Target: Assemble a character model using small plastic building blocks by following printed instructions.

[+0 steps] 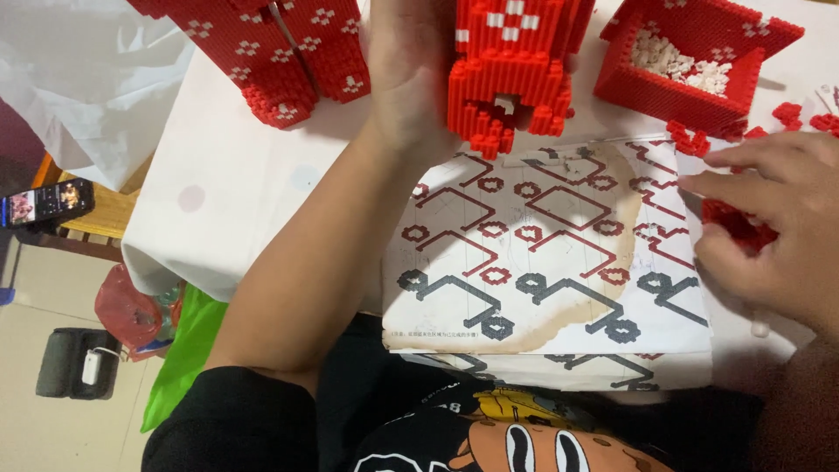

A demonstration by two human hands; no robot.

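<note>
My left hand (409, 74) is raised over the table and grips the side of a tall red-and-white brick model (511, 74), holding it above a stained instruction sheet (546, 262) printed with red and grey brick diagrams. My right hand (773, 218) rests at the sheet's right edge, fingers spread over a small pile of loose red bricks (738, 223). Whether its fingers pinch a brick I cannot tell.
Two more red-and-white brick sections (280, 57) lie at the back left on the white tablecloth (236, 192). A red brick box (690, 57) with small white pieces inside stands at the back right. A phone (45, 203) lies on a wooden stool at left; bags sit on the floor.
</note>
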